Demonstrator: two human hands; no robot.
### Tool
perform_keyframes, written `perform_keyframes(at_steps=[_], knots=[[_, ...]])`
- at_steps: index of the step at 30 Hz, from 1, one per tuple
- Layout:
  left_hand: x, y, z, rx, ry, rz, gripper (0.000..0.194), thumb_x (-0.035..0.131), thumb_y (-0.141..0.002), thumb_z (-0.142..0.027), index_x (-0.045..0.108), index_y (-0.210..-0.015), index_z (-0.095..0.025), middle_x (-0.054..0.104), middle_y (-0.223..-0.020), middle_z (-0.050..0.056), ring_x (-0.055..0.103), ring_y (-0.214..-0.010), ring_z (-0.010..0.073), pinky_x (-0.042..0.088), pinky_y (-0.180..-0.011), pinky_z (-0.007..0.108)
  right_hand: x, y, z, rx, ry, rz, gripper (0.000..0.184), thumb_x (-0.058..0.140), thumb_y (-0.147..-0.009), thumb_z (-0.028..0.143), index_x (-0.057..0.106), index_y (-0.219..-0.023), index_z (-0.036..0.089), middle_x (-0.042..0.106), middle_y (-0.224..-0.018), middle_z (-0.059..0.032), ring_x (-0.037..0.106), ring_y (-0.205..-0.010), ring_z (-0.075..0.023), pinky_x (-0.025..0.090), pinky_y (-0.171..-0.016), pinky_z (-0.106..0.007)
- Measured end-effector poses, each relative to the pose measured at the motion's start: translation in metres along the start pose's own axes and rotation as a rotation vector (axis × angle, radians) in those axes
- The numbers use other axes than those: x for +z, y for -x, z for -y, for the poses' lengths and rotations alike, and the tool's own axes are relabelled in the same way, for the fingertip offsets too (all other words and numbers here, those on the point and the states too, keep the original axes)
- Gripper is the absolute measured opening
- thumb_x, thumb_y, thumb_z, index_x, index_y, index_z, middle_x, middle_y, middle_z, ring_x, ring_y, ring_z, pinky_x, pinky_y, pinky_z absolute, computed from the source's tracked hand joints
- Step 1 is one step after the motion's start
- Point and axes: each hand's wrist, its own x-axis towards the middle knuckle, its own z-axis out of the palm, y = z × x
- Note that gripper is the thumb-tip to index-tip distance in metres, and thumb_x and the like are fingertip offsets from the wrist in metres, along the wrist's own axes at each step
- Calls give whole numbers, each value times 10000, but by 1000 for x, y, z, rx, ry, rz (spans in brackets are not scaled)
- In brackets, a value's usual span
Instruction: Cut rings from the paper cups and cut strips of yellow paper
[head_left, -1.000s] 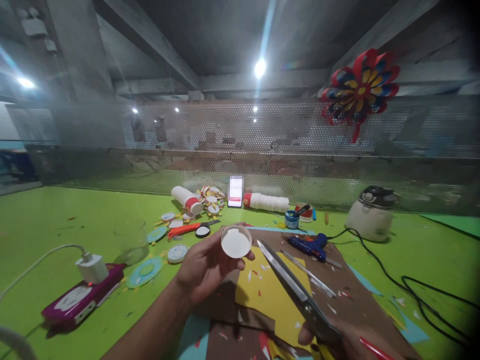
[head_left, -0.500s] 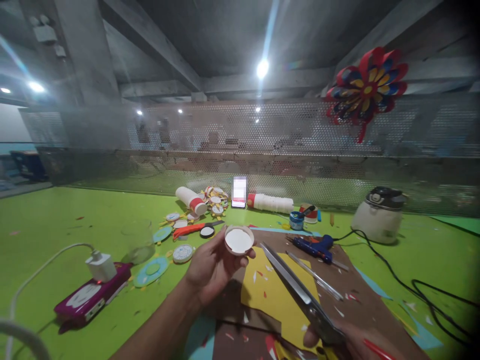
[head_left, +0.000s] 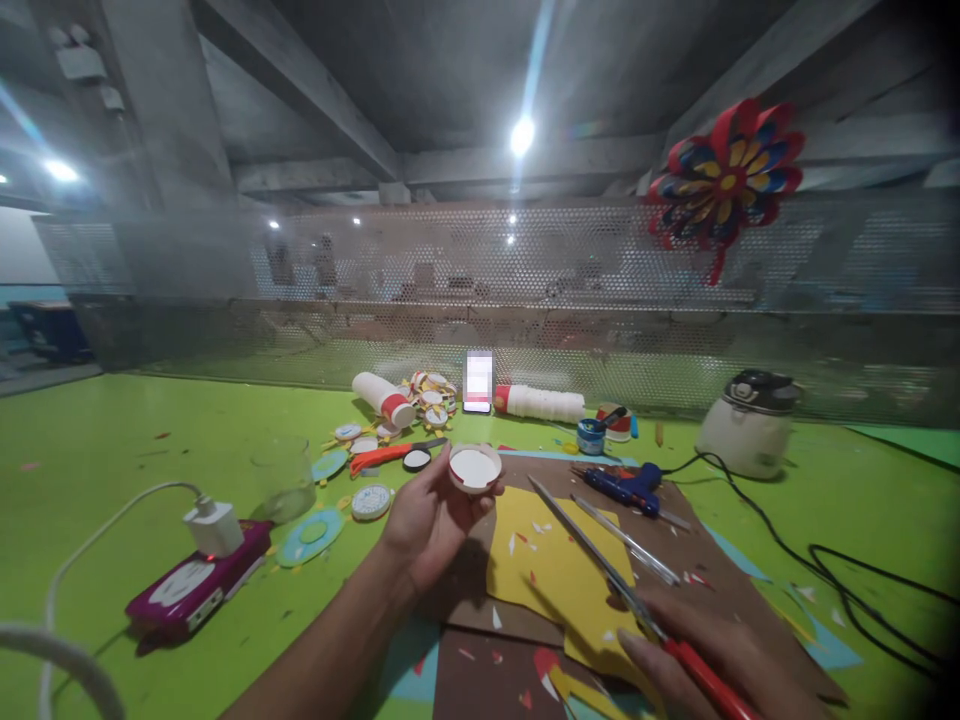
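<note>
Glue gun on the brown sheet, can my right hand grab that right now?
Probably not straight away: the right hand is holding the scissors. Otherwise the way looks fairly free, with the glue gun uncovered just beyond.

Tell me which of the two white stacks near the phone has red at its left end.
The right stack, red end toward the phone; the left stack has red near its right end.
</note>
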Motion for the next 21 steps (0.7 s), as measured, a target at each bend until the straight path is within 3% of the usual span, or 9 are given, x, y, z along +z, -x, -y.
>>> perform_keyframes(at_steps=[2,7,10,14,21], knots=[[-1,0,0,8,-5,7,298,422,-922,-264,629,-1003,-66,694,-875,159,646,-694,180,491,-578,247,-9,0,11,22,129,-19,329,531,-846,488,698,-957,228,726,-748,-66,669,-668,-247,518,-561,-306],[-4,0,1,17,-6,51,325,446,-916,-280,617,-1113,-87,696,-920,143,651,-734,192,495,-590,250,-19,-5,3,34,404,128,413,430,-894,485,659,-1110,217,729,-1018,-132,674,-858,-314,522,-686,-394],[-7,-2,3,41,-6,95,338,431,-924,-286,610,-1144,-101,697,-920,130,655,-743,191,501,-600,250,-18,-9,-2,88,589,112,386,432,-902,416,621,-1184,235,714,-1068,-140,659,-919,-331,507,-732,-417],[-11,-3,6,28,-41,141,346,430,-919,-233,570,-1214,-119,693,-984,145,669,-823,208,523,-637,260,-14,-13,-6,147,710,78,447,454,-872,291,559,-1276,133,592,-1254,-237,580,-1079,-395,461,-810,-476],[-16,-5,13,-54,-68,180,353,437,-911,-209,545,-1234,-118,685,-1029,158,682,-877,235,556,-690,305,-17,-7,-10,159,730,113,446,450,-894,290,505,-1331,217,632,-1190,-160,602,-1033,-309,451,-797,-382]])
